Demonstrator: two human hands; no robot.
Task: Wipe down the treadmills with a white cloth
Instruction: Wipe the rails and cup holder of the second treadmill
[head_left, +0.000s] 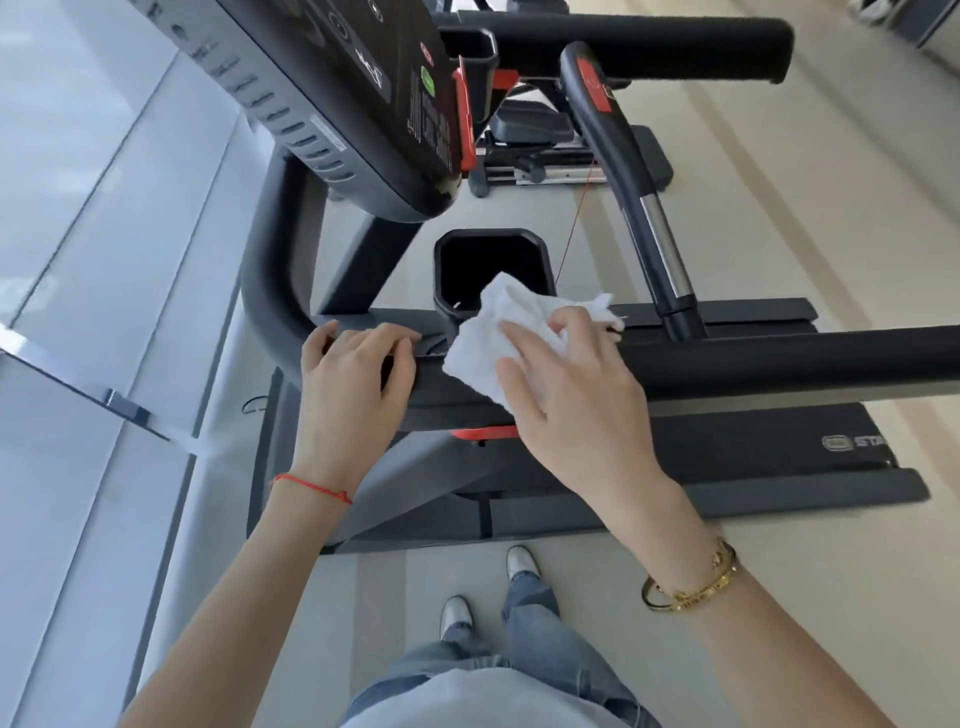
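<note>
The cup holder (488, 270), a black square well on the treadmill's (727, 452) frame, serves as the landmark here. The white cloth (498, 338) lies bunched just beside the cup holder's near right corner, draped over its rim and down onto the black padded handrail (779, 358) that runs off to the right. The right hand (566, 384) presses on the cloth from above, fingers spread and mostly straight, the thumb and forefinger curled into the cloth's folds, so this grip is holding the cloth against the rail. A gold bracelet (691, 587) circles that wrist.

To the near left of the cup holder, the left hand (353, 374) rests on the frame where the curved handrail bends round; its fingers are bent over the edge of the bar, so that grip is closed around the bar. A red string (311, 486) is tied at that wrist.

Above and to the left of the cup holder hangs the console (332, 93), tilted, with a red safety clip (464, 124) at its right edge and a thin red cord (576, 223) running down past the cup holder's right side. To the right of the cup holder a grip bar with a silver band (660, 249) slopes down to the deck. Well below the cup holder, the person's jeans (524, 623) and light shoes (457, 616) stand on the pale floor (805, 623).
</note>
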